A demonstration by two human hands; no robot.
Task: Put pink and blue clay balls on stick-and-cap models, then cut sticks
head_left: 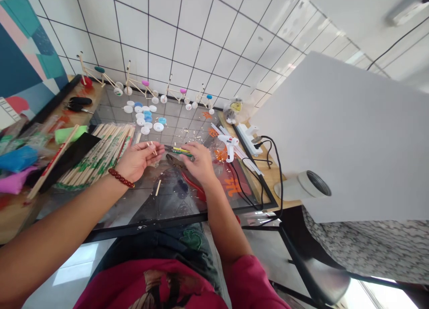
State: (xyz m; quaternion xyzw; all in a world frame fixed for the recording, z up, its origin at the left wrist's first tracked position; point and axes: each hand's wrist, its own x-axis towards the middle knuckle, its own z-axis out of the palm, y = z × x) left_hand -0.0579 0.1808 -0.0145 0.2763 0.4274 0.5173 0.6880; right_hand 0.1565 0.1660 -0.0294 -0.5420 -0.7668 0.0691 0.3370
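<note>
My left hand, with a beaded bracelet at the wrist, pinches short pieces of wooden stick between thumb and fingers. Just to its right, my right hand is closed around the yellow-and-green handles of a pair of pliers, whose dark tip points at my left fingers. Its exact jaw shape is hard to make out. Below lies a second pair of pliers with red handles, partly covered by my right hand and forearm. A loose short stick rests on the dark glossy tabletop.
Bundled wooden chopsticks lie at left, near coloured clay packs and scissors. Bottle caps and several stick models with cap wheels stand at the back. At right are a white glue gun, power strip and cables.
</note>
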